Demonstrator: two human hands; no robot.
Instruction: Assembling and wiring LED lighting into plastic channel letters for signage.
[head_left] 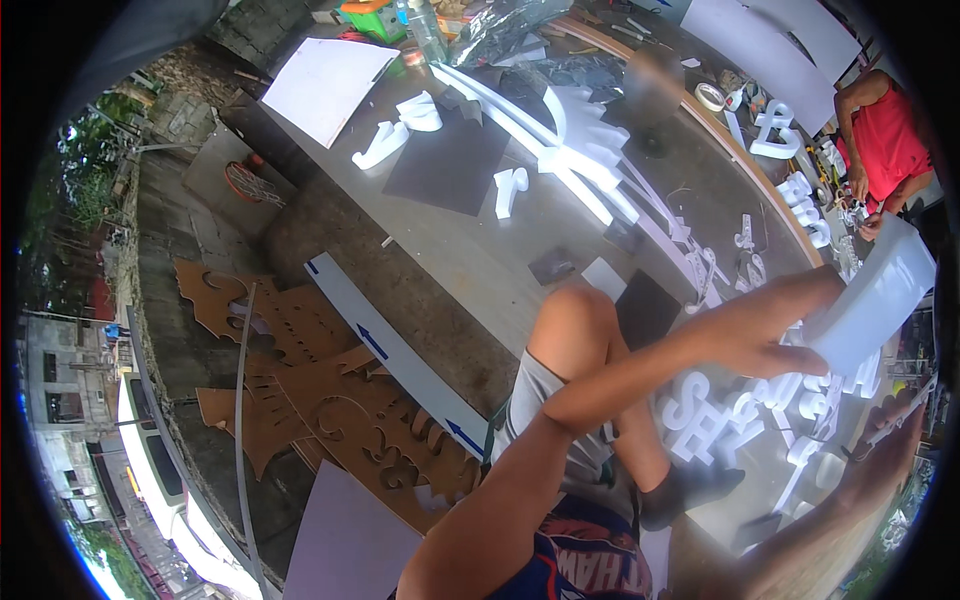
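At the far right, my left hand is closed on a white curved band-like piece, smooth and slightly translucent. My right hand is lower down near the picture's rim, its fingers closed around a slim metal tool whose kind is hard to make out. Below my left forearm lie several white raised letters, grouped on the grey tabletop. A small white roll rests near my right forearm. My bent knee shows between the letters and the table's left edge.
More white letters and long white strips lie on the table beside dark sheets. A person in red works at the upper right. Cut brown boards and an arrow-marked grey strip lie at the left.
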